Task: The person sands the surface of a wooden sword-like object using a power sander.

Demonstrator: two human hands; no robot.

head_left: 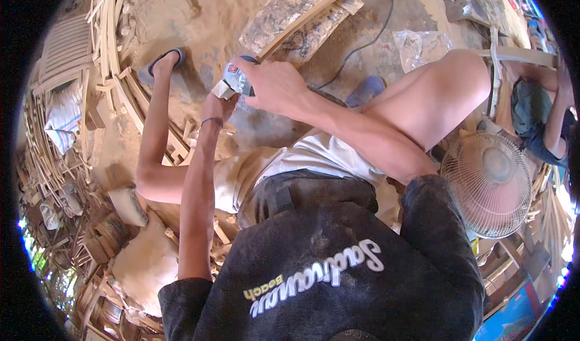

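1. Currently, the right hand (279,86) is closed around a grey power tool (237,82), fingers wrapped over its upper side.
2. Tool position: in front of the seated person, between the spread legs, just above the left wrist in view; a pale, block-like part (223,90) shows at its lower left.
3. Left hand (226,106): directly below the tool, close against it. Fingers mostly hidden; cannot tell whether they grip the tool or the pale part. Dark band (212,121) on that wrist.
4. A long, curved wooden strip (309,18) slants from the upper edge down to near the right hand, crossing above a dusty slab (320,37). Contact between strip and tool: cannot tell.
5. Dark cord (364,44) runs along the ground right of the slab; clear plastic sheet (421,49) nearby.
6. Wire-caged fan (487,187) stands beyond the right elbow.
7. Left side: stacked wooden strips (110,32) and a striped white sack (64,118).
8. Another person (548,123), partly visible, at the far right.
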